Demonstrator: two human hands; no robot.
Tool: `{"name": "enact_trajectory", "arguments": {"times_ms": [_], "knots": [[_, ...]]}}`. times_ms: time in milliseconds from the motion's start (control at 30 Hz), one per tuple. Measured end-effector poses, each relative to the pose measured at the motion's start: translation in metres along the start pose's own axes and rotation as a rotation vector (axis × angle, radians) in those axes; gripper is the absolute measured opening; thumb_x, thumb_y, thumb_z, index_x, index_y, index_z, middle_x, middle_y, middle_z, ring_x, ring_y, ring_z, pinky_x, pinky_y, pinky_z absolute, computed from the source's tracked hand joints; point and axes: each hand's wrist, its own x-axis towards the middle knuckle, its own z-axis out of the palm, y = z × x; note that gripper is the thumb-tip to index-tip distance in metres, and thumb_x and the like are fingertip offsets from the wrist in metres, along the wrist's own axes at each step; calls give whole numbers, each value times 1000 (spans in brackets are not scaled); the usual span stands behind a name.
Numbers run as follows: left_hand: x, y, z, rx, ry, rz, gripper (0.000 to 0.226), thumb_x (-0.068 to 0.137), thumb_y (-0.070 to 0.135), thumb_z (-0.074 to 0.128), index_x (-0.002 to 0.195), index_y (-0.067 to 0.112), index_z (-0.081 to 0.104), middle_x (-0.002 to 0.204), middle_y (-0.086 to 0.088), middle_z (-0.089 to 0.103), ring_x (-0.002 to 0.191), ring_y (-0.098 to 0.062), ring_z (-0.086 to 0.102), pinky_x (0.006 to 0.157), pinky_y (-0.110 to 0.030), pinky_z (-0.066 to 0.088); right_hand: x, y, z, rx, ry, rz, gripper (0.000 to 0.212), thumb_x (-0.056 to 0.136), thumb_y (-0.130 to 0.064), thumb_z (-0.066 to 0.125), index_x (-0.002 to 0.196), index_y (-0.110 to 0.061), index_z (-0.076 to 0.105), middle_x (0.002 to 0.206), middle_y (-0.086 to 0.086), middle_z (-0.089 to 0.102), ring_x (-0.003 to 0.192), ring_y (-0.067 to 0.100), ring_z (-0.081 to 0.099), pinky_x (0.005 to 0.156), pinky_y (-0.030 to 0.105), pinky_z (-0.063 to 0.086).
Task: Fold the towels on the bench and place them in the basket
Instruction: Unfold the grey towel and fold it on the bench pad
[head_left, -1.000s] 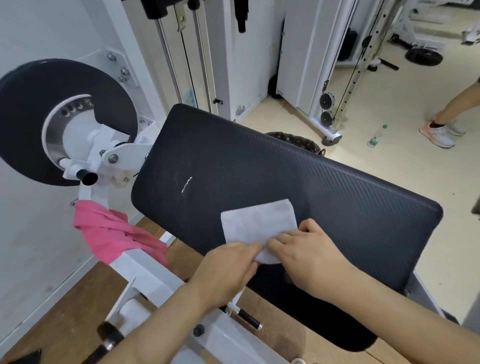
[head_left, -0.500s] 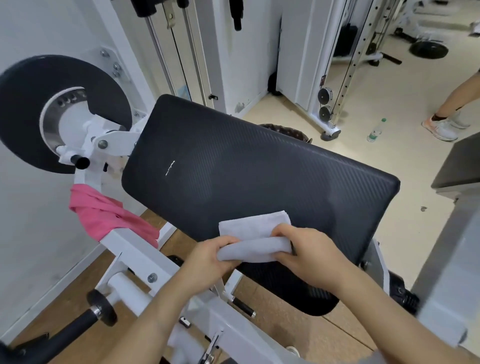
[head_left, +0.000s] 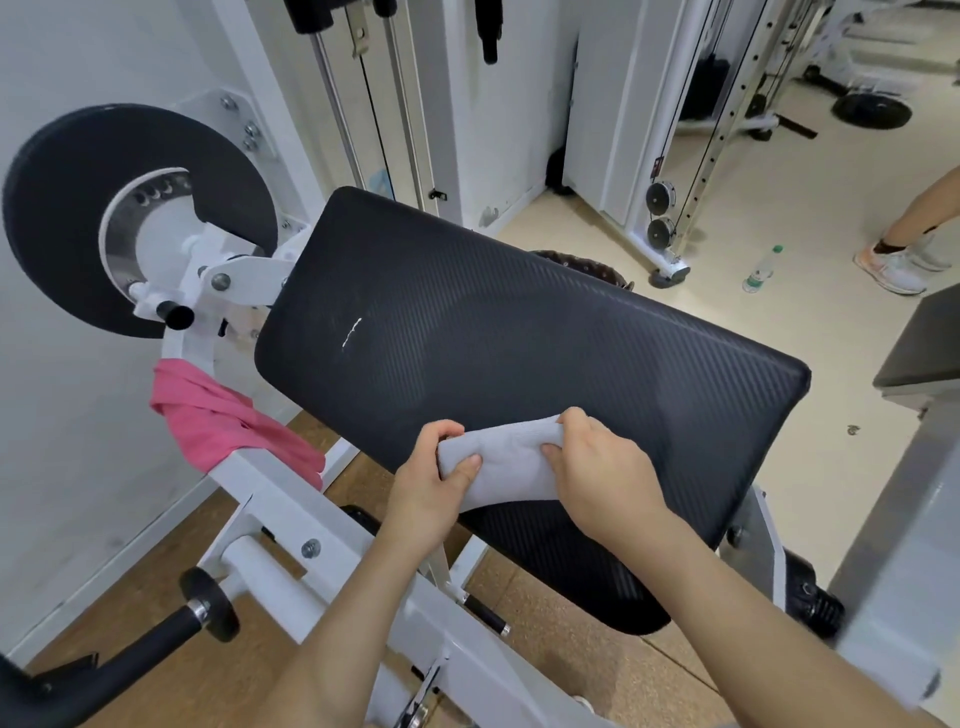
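a folded white towel (head_left: 506, 462) is gripped at both ends by left hand (head_left: 431, 486) & right hand (head_left: 597, 470), at the near edge of the black bench pad (head_left: 519, 338). pink cloth (head_left: 228, 421) is draped on the white frame (head_left: 270, 493) left of pad; wicker basket (head_left: 587, 262) is seen behind pad; cream floor (head_left: 779, 322) beyond.

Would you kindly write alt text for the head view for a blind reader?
The left hand and right hand grip a partly folded white towel on a black padded bench. A pink towel drapes the white frame at left; a dark basket shows behind it.
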Motion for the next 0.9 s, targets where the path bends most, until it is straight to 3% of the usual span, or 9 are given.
{"name": "enact_trajectory", "arguments": {"times_ms": [100,233,367,433,533,633,700,733,900], "knots": [[-3,2,7,39,124,111,35,93,37,58,110,54,32,99,31,45,90,3,53,63,-11,48,6,-2,-3,92,18,52,21,97,-37,42,101,-17,40,86,-3,57,78,26,60,61,35,43],[-5,1,11,455,404,421,32,84,25,68,109,32,48,107,5,47,91,-12,45,67,-26,47,10,-4,-6,115,68,82,24,94,-36,49,97,-19,34,74,-4,56,65,21,56,54,33,41],[-8,-2,8,727,282,760,33,75,10,76,107,14,68,107,-7,65,94,-26,61,71,-37,56,7,-7,-3,143,130,108,28,91,-35,55,95,-24,29,74,-6,51,58,19,51,45,30,32],[-15,-5,6,797,204,749,44,75,22,76,117,9,68,115,-9,67,102,-26,66,79,-34,59,4,-10,-3,157,202,75,28,88,-30,59,100,-25,34,93,-3,47,62,22,53,47,30,36],[-18,-6,6,972,134,698,68,67,40,81,123,4,65,121,-13,67,109,-25,66,87,-37,57,5,-8,-3,-36,415,-179,27,78,-15,67,100,-19,53,108,6,49,81,26,52,60,34,42],[-9,3,5,997,179,694,60,67,32,84,119,7,68,115,-9,70,105,-22,68,94,-40,53,2,1,-5,-237,366,-472,22,80,-38,67,87,-20,59,101,-1,57,93,24,55,70,37,37],[-2,6,6,970,195,715,57,61,24,87,113,7,70,109,-8,71,98,-22,70,91,-37,54,0,12,-9,-345,186,-497,47,69,-60,69,95,-21,61,101,-3,60,93,22,58,72,39,41],[1,6,6,950,203,731,58,57,22,88,110,7,71,105,-8,72,94,-22,70,87,-35,55,0,17,-11,-396,134,-486,55,64,-59,74,101,-21,61,105,-1,60,91,23,60,71,39,42],[9,16,0,847,195,691,54,47,26,89,98,17,73,84,5,73,71,-13,70,60,-22,56,9,19,-16,-405,183,-432,40,64,-26,77,102,-21,64,104,-2,62,77,21,59,64,35,45]]}}
